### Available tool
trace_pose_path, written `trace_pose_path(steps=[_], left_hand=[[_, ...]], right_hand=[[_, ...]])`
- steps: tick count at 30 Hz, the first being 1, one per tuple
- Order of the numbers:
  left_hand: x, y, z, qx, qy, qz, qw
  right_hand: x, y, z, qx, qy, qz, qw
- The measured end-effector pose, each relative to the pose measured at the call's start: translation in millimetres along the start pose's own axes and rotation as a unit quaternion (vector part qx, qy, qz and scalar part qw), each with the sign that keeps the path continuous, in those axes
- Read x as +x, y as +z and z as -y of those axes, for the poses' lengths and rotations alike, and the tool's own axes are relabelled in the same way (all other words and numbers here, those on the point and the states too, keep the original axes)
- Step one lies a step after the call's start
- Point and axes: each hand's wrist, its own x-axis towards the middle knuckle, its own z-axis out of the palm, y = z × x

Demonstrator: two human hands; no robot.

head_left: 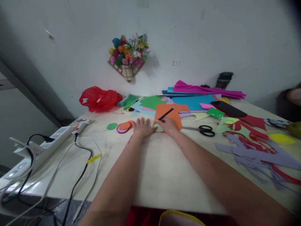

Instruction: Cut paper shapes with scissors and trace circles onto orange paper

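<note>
My right hand (167, 124) is closed round a dark pencil (166, 113), its tip down by a pale green paper circle (159, 127). That circle lies on an orange sheet (169, 110) with a notched right edge. Spread flat on the table, my left hand (142, 127) has its thumb reaching to the circle's left edge. Left of this hand lie overlapping cut circles, an orange one (124, 126) on top, and a separate green circle (112, 126). Black-handled scissors (205, 130) rest to the right of the orange sheet, their blades pointing toward it.
A white power strip (44, 150), a glue gun (82, 125) and loose cables occupy the left side. A red plastic bag (100, 99) sits at the back. Coloured sheets, a black phone (228, 109) and purple scraps (254, 153) cover the right. Paper flowers (129, 51) hang on the wall.
</note>
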Motion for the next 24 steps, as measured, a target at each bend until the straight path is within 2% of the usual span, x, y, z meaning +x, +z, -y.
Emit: trace_pose_path(steps=[8, 13, 17, 24], left_hand=[[2.0, 1.0, 0.5, 0.005, -0.001, 0.01, 1.0], [2.9, 1.9, 0.5, 0.002, -0.004, 0.01, 1.0], [3.4, 1.7, 0.1, 0.002, -0.003, 0.012, 1.0], [3.5, 1.4, 0.1, 0.003, 0.0, 0.012, 1.0]], right_hand=[[1.3, 5.1, -5.8, -0.045, -0.033, 0.048, 0.997], [3.3, 5.0, -4.5, -0.091, -0.046, 0.058, 0.993], [3.4, 4.7, -1.7, -0.082, -0.071, 0.037, 0.993], [7.1, 6.8, -9.2, -0.095, -0.059, 0.022, 0.994]])
